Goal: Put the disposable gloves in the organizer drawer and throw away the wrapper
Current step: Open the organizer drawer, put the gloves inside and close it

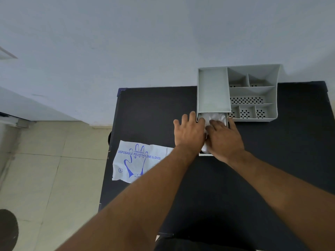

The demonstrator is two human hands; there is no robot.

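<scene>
A grey organizer [253, 91] with several compartments stands at the back of the black table [154, 115]. Its drawer [205, 154] is pulled out toward me on the left side. A pile of clear disposable gloves [216, 117] lies in the drawer. My left hand [189, 133] lies flat, fingers spread, over the drawer's left edge. My right hand [224, 137] presses down on the gloves, fingers spread. The white wrapper [137, 160], printed with a blue hand and "DISPOSABLE POLYETHYLENE GLOVES", lies flat near the table's left edge, partly under my left forearm.
The table stands against a pale wall. Beige floor tiles [54, 169] lie to the left. A dark round object [8, 230] shows at the bottom left corner of the floor.
</scene>
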